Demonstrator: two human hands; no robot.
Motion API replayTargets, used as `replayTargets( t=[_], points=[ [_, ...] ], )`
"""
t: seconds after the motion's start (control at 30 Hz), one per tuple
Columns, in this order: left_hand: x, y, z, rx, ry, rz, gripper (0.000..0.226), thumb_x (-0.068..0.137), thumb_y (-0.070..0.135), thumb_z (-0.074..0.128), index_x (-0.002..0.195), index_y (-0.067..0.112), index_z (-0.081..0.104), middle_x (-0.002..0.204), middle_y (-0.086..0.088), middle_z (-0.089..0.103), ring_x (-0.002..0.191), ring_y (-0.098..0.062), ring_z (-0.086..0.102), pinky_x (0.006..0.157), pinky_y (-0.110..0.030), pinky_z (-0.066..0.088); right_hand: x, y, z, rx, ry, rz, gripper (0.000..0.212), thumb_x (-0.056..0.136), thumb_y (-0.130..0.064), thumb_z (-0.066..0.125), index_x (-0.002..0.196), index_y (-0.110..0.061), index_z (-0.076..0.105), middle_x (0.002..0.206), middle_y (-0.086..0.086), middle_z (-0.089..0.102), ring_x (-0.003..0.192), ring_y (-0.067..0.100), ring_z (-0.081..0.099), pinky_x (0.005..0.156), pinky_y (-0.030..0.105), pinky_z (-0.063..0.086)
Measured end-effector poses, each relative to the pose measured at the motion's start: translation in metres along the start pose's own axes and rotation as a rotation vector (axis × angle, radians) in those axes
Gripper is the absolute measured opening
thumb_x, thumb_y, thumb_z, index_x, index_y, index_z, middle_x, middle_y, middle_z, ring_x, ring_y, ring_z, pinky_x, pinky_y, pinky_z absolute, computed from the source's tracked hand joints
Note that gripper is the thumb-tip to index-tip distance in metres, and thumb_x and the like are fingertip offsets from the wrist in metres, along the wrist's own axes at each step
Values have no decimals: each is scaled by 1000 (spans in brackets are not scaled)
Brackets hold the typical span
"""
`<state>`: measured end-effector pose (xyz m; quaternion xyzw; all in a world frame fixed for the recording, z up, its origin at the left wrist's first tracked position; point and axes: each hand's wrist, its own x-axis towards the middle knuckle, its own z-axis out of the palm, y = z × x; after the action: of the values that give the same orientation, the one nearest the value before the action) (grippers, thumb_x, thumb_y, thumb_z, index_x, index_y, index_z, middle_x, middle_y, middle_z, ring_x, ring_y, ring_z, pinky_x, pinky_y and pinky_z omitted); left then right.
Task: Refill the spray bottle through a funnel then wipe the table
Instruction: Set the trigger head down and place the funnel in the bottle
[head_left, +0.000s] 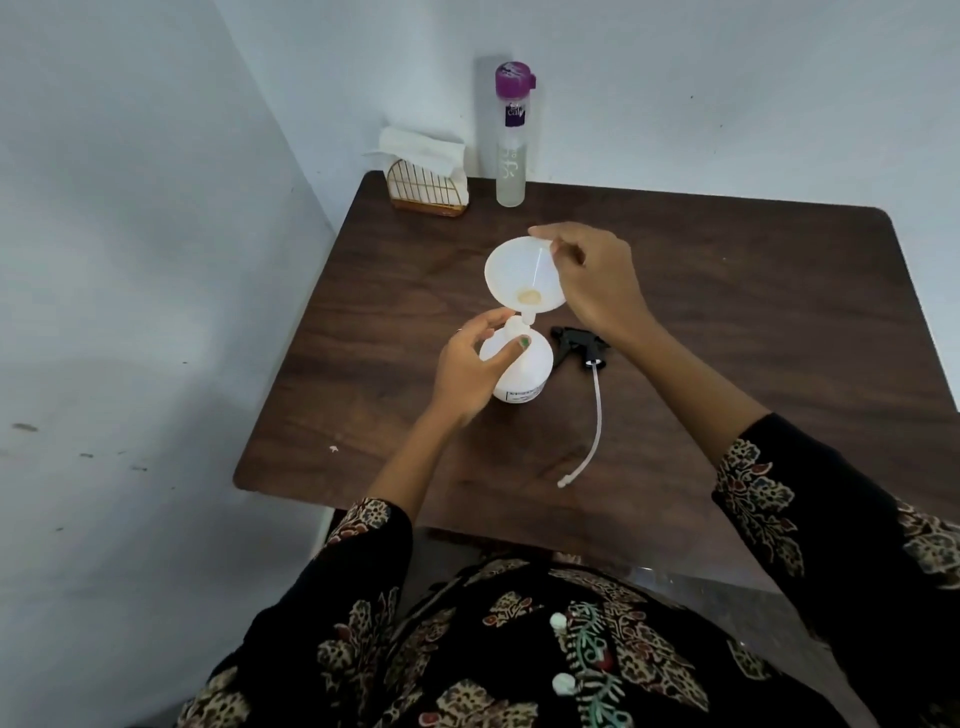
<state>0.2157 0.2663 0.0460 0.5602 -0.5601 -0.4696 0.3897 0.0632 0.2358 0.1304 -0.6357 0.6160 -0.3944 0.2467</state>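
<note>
A white spray bottle (522, 371) stands uncapped near the middle of the dark wooden table (727, 322). My left hand (470, 366) holds it around the shoulder, thumb across the front. My right hand (589, 275) pinches the far rim of a white funnel (519, 275), which is tilted with its spout at the bottle's neck. The black spray trigger head (579, 345) with its long dip tube lies on the table just right of the bottle.
A tall clear water bottle with a purple cap (513, 135) stands at the table's back edge. Beside it, at the back left corner, is a gold wire holder with white napkins (426, 174). Walls close in behind and on the left.
</note>
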Motion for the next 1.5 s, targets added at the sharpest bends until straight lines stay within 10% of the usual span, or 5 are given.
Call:
replayTargets(
  t=[0.43,1.07,1.5],
  points=[
    [10,1,7,288,220,81,29,81,42,69,101,21,74,101,4,74,93,-11,65,84,-44,52,-7,9,13,24,58,27,32,95,-8,42,118,-13,65,123,2,65,115,15,57,93,19,44],
    [8,-7,14,297,309,124,29,82,39,70,94,14,74,93,-1,75,86,-14,64,65,-15,40,-8,10,18,-51,86,-31,31,96,-10,45,119,-12,64,123,3,65,112,15,59,86,9,39],
    [7,-20,13,323,272,112,29,84,33,68,103,11,72,97,-7,73,86,-21,63,68,-38,52,-14,30,27,-317,70,-153,32,92,-12,46,119,-15,65,100,10,70,87,22,62,70,37,51]
  ],
)
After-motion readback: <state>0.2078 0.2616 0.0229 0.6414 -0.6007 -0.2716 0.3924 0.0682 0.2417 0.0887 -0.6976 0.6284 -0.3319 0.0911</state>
